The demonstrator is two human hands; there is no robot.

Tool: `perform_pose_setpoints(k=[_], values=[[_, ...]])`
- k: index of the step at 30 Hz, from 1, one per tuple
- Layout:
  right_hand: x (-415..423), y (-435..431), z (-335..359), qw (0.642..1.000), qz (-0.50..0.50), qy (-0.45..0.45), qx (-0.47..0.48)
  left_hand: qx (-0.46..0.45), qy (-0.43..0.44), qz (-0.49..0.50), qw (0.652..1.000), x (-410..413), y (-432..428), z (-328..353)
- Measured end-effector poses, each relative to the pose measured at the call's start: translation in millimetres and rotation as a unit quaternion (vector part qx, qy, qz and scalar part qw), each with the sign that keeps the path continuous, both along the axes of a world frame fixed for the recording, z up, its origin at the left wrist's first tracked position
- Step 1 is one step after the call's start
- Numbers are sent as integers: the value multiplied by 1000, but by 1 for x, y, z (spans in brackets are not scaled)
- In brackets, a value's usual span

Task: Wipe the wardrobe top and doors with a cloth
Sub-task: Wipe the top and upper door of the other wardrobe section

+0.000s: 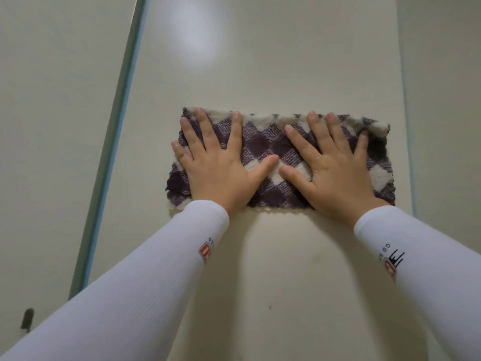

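Cloth [268, 149] lies folded flat against the cream wardrobe door [286, 61], between its left and right edges. Left hand [216, 165] and right hand [335, 170] press it side by side, fingers spread, probably to spread pressure and wipe a wide strip.

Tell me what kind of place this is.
Probably indoors, close against a wardrobe: a glossy cream panel with a grey-green edge strip fills the view, and the left hand and right hand press a checked cloth flat on it.
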State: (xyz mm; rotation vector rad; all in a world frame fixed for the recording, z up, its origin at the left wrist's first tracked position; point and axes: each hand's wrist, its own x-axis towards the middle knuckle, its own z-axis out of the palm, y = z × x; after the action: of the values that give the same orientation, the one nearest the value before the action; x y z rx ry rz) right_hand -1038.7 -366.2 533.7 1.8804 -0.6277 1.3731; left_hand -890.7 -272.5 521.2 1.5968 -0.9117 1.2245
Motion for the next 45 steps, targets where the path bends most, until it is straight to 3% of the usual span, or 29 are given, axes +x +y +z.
perform_pose_setpoints(k=[8, 28, 40, 45], values=[[-11, -7, -73, 999, 38, -18, -20, 3, -12, 1, 1000, -14, -7, -64], [-12, -5, -215, 1000, -10, -22, -7, 45, -55, 18, 997, -14, 1, -192], [-3, 3, -294, 999, -38, 31, -23, 84, 62, -9, 994, -6, 13, -289], [2, 9, -313, 998, -43, 41, -10, 91, 62, -10, 994, 0, 20, -306]])
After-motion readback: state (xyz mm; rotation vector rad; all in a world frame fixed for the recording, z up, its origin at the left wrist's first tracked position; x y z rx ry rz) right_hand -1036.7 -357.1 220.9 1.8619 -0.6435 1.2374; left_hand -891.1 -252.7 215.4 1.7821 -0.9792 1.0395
